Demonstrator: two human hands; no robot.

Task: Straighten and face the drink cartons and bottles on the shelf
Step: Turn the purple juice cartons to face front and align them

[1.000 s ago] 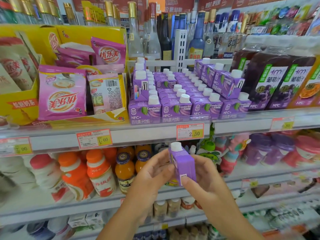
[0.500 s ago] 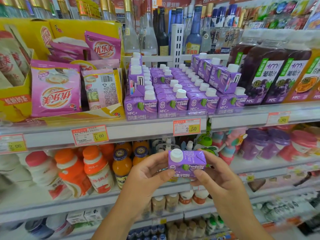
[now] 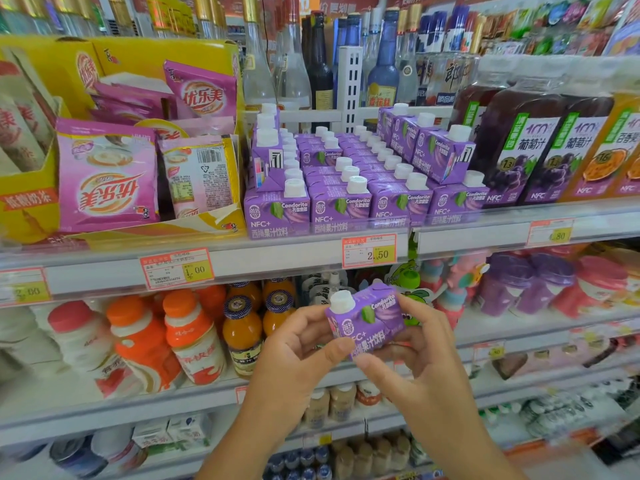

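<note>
A small purple juice carton (image 3: 367,318) with a white cap is held between both hands in front of the lower shelf, its printed face toward me and tilted a little. My left hand (image 3: 298,344) grips its left and bottom edge. My right hand (image 3: 415,351) grips its right side and underside. On the shelf above stand rows of the same purple cartons (image 3: 346,202). A few cartons (image 3: 440,155) are stacked askew on the right rows, and others (image 3: 268,147) are stacked on the left column. Dark grape juice bottles (image 3: 526,147) stand to their right.
A yellow display box (image 3: 31,202) with pink milk-tea sachets sits left of the cartons. Glass bottles (image 3: 322,71) line the back. Orange and white drink bottles (image 3: 194,337) fill the lower shelf behind my hands. The shelf rail (image 3: 277,261) carries price tags.
The carton has been turned from its narrow side to its printed face toward me and now tilts slightly. Both hands kept hold of it at about the same height.
</note>
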